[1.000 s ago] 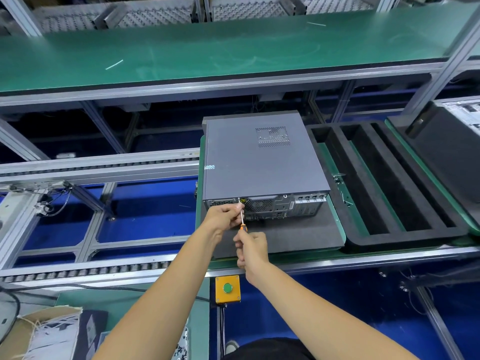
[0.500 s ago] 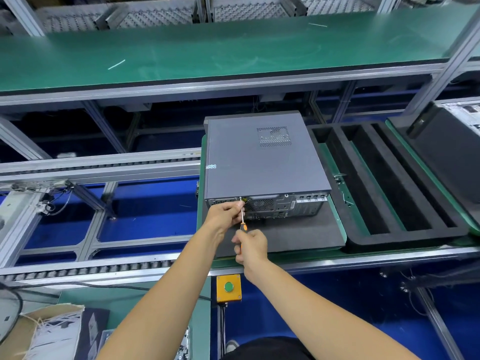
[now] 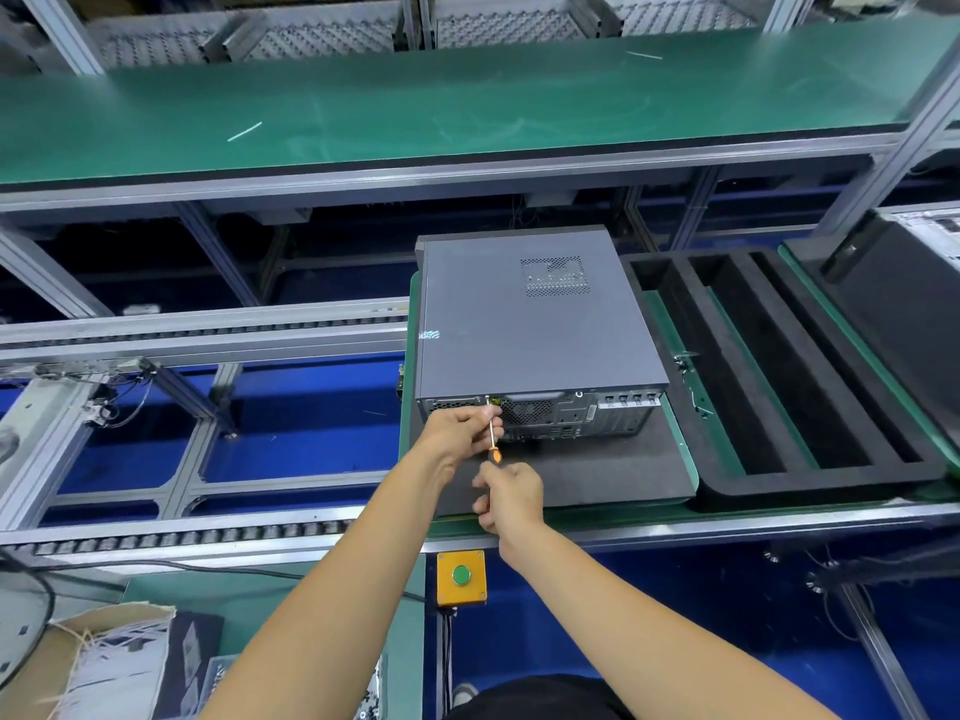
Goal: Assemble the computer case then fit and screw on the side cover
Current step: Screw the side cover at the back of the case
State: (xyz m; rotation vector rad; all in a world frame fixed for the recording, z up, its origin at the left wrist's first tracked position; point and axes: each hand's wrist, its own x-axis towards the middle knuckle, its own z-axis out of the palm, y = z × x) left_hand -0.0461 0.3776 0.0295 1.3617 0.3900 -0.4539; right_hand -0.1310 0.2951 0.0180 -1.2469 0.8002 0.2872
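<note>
Computer case (image 3: 535,324) lies flat on a black foam pad (image 3: 597,475), its rear panel turned to the near edge of the conveyor line (image 3: 208,335), probably so the cover screws face the person. Its side cover (image 3: 498,304) is already seated on top: smooth matte grey sheet metal with a small perforated vent toward the far right corner. The rear panel is bare perforated metal with ports and slot covers. Right of the pad sits a black foam tray (image 3: 779,387) with long rectangular troughs, soft and dull. The left hand (image 3: 460,426) curls its fingers round the thin steel shaft of the screwdriver (image 3: 492,440), near the tip, apparently to steady it on a screw at the case's upper rear edge. The right hand (image 3: 511,498) is closed round the orange-collared handle, placed to turn it. The screw itself is too small to make out.
</note>
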